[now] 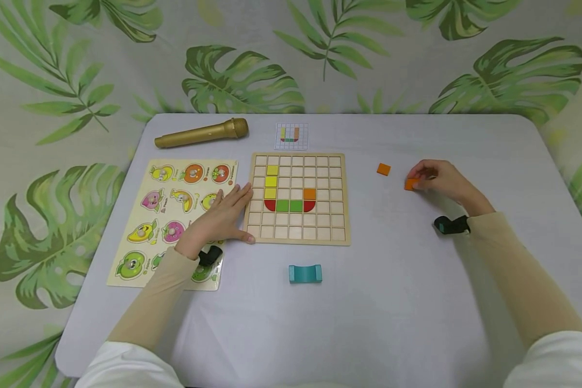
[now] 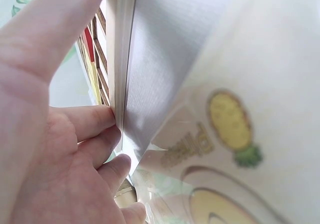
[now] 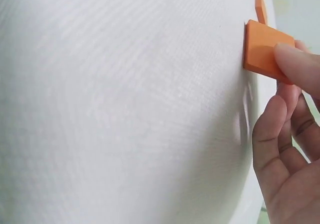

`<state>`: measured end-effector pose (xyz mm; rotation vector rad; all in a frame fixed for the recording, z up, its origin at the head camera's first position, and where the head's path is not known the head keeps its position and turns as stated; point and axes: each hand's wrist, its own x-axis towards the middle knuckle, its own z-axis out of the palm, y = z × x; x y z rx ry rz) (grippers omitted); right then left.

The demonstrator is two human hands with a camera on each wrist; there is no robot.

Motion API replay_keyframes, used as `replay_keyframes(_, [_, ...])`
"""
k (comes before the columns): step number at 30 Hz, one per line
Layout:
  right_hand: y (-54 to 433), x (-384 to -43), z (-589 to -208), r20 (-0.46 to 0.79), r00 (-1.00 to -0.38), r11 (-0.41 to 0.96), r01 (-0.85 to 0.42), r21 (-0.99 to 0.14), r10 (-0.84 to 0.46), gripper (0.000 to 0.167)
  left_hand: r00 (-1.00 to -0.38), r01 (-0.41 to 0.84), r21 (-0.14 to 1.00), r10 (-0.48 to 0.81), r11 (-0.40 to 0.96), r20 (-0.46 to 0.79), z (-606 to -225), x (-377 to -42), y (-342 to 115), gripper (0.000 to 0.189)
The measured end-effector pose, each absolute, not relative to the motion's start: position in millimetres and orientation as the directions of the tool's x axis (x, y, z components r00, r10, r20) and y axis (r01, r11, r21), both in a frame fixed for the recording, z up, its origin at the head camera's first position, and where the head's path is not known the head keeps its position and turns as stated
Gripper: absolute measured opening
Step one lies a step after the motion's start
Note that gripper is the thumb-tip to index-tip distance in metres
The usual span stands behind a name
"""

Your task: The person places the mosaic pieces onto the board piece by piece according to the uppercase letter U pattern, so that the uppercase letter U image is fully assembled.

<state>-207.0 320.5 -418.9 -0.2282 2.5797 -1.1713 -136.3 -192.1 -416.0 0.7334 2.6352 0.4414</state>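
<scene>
My right hand pinches an orange square tile between thumb and fingers, tilted up at the tabletop on the right. A second orange tile lies flat just left of it. With straight, spread fingers, my left hand rests against the left edge of a wooden grid board. Seated in the board are yellow tiles in a column, red curved corner pieces, green tiles between them and one orange tile. Behind the board lies a small pattern card with a similar U shape.
A wooden fruit puzzle board lies under my left forearm. Beyond it is a gold microphone. A teal block with raised ends stands in front of the grid board. Leaf-patterned cloth hangs behind the white table.
</scene>
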Motion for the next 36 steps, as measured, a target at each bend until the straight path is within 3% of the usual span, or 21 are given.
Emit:
replay_keyframes(11, [288.8,-215.3,-417.4,-0.159,-0.928,0.487,-0.027,-0.873,-0.336,0.024,-0.796,0.424,0.394,0.543,0.815,-0.268,-416.7,-137.1,-192.3,0.116])
replay_keyframes(28, [171.9,-237.7,-411.3,-0.091,-0.825,0.366,-0.146,-0.919,-0.558,0.016,-0.800,0.424,0.386,0.538,0.820,-0.266,-414.6,-135.8,-190.8,0.117])
replay_keyframes(36, [126.9,-246.2,-417.6,-0.132,-0.792,0.422,-0.169,-0.891,-0.597,0.011,-0.800,0.420,0.385,0.535,0.822,-0.269,-414.0,-135.1,-190.1,0.117])
